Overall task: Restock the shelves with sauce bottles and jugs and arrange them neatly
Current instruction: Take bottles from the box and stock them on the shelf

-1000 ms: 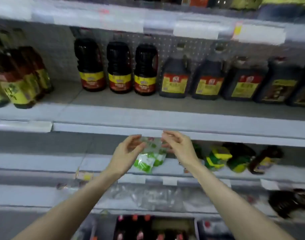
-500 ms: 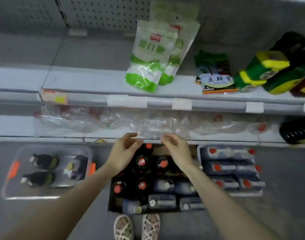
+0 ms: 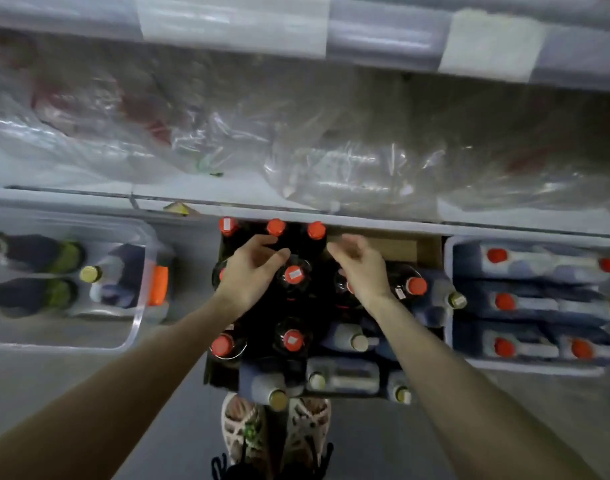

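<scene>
Both hands over the box of bottles, nothing picked yet

Head view: the left hand point(image 3: 251, 271) and right hand point(image 3: 360, 271) hover empty, fingers loosely curled, either side of a red-capped bottle point(image 3: 294, 274) standing in the box point(image 3: 400, 249) on the floor below the shelf point(image 3: 331, 216); jugs point(image 3: 538, 303) sit in a crate point(image 3: 525, 368) to the right. I'd call this the pick-up step: next, grip 1 bottle by the neck and lift it straight up, clear of its neighbours
</scene>
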